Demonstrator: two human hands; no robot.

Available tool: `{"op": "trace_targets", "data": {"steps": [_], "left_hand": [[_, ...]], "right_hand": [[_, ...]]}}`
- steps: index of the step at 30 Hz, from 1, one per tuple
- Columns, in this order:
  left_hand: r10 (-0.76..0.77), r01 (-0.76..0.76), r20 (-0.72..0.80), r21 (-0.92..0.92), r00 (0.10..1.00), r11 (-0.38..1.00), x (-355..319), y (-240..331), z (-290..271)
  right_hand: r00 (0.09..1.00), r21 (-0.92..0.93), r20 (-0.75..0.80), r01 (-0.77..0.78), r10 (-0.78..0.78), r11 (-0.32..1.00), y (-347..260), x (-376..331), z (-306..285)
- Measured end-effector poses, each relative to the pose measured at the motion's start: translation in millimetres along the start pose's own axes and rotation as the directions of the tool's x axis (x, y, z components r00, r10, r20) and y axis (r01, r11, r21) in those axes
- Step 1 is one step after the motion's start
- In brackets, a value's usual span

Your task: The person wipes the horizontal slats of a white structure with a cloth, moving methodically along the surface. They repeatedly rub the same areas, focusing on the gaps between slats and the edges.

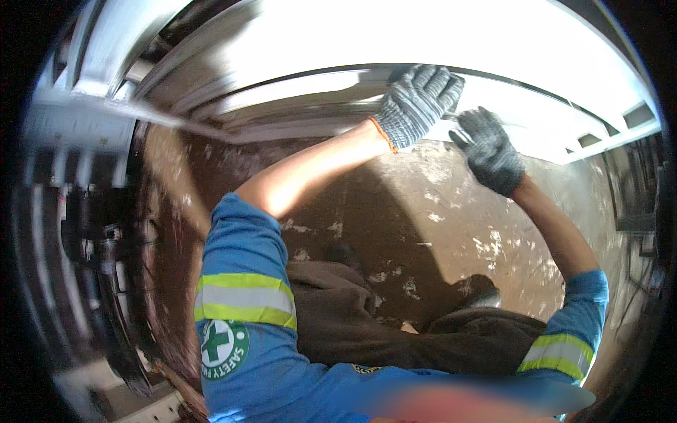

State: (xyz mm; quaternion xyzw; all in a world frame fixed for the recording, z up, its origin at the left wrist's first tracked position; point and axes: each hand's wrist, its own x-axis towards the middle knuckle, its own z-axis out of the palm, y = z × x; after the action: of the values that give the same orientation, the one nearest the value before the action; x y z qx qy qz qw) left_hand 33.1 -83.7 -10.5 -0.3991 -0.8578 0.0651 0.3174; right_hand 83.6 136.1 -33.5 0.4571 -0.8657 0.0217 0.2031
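My left hand (417,103), in a light grey knit glove with an orange cuff, lies flat on a long white metal beam (310,88) that runs across the upper view. My right hand (489,150), in a darker grey glove, touches the same beam's lower edge just to the right, fingers bent against it. Whether either hand is gripping the beam or only pressing on it is unclear. Both arms wear blue sleeves with yellow and silver reflective bands. My dark trousers and shoes show below.
A brown floor (437,233) with white smears lies under the beam. More white metal framing (613,127) with square openings runs at the right. Blurred metal rails and racks (77,141) stand at the left.
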Motion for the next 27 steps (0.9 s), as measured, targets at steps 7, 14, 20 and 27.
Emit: {"op": "trace_targets", "data": {"steps": [7,14,20,27], "left_hand": [[-0.178,0.177,0.035,0.035,0.983,0.984,-95.4,-71.3,-23.5],[-0.326,0.320,0.138,0.067,0.935,0.945,-217.3,-172.6,-54.0],[-0.584,0.558,0.185,0.178,0.790,0.811,-317.2,-268.7,-75.2],[-0.809,0.818,0.197,0.051,0.554,0.573,-324.1,-277.8,-98.9]], "right_hand": [[0.974,-0.162,-0.083,-0.220,0.209,0.962,40.5,17.4,-9.7],[0.900,-0.055,0.246,-0.358,0.361,0.932,58.7,55.1,-26.1],[0.872,-0.052,0.241,-0.427,0.426,0.903,95.5,37.9,-0.4],[0.862,-0.096,0.213,-0.451,0.461,0.887,94.9,34.4,2.0]]}}
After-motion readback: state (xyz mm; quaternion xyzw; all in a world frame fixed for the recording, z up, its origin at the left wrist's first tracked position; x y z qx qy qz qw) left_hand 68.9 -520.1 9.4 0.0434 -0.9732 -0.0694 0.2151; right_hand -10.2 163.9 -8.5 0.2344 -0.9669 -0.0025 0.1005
